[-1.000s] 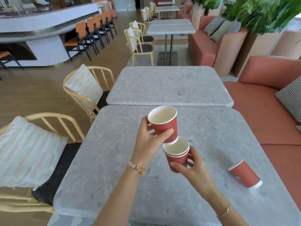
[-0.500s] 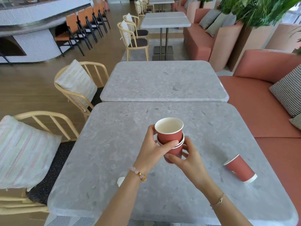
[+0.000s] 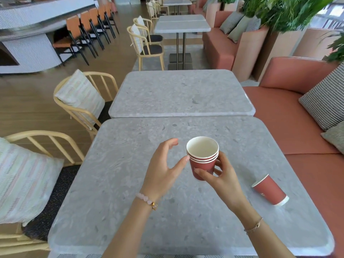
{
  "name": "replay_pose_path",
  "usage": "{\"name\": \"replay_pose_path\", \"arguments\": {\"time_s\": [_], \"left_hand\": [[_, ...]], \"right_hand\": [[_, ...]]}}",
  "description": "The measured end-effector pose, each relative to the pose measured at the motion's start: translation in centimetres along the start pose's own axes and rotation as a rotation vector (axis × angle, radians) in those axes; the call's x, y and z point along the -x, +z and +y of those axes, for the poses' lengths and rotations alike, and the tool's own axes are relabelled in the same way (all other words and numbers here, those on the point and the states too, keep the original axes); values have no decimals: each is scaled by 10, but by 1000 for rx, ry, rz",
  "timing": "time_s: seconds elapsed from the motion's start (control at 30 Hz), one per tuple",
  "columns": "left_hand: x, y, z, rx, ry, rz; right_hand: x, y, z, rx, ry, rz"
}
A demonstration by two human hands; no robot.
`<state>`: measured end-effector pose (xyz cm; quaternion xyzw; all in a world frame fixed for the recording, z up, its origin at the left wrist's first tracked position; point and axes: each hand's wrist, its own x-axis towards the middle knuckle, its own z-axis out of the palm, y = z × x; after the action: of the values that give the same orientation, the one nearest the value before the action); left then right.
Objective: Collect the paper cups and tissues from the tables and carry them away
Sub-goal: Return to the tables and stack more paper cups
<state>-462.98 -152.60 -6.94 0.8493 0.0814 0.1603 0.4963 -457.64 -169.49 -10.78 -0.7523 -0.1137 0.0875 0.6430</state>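
Observation:
A stack of red paper cups [image 3: 203, 161] with white insides is held above the near grey table [image 3: 130, 202]. My right hand [image 3: 219, 175] grips the stack from below and the right, fingers curled round the bottom cup. My left hand [image 3: 163, 170] hovers just left of the stack with fingers spread and loosely bent; its thumb tip is at the rim and it holds nothing. One more red paper cup [image 3: 270, 189] lies on its side on the table to the right. No tissue shows in this view.
A second grey table [image 3: 182, 94] adjoins the near one at its far edge. Wooden chairs with cushions [image 3: 80, 97] stand on the left, a red bench sofa [image 3: 297, 127] with pillows on the right. More tables, bar stools and planters lie farther back.
My left hand pushed its cup down into the stack in my right hand, then let go and drew slightly left. The stack now sits fully nested.

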Motion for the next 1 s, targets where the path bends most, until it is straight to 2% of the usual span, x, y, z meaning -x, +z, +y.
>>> {"name": "replay_pose_path", "arguments": {"time_s": [0.17,0.3,0.53,1.0], "left_hand": [[-3,-7,-3,-506,290,135],[0,-5,-8,-729,366,144],[9,14,-9,-774,354,21],[15,47,-1,-620,445,-95]], "right_hand": [[1,-7,-2,8,-11,36],[6,-13,-8,17,-17,66],[21,-27,-15,17,-34,128],[56,-55,-9,36,-19,346]]}}
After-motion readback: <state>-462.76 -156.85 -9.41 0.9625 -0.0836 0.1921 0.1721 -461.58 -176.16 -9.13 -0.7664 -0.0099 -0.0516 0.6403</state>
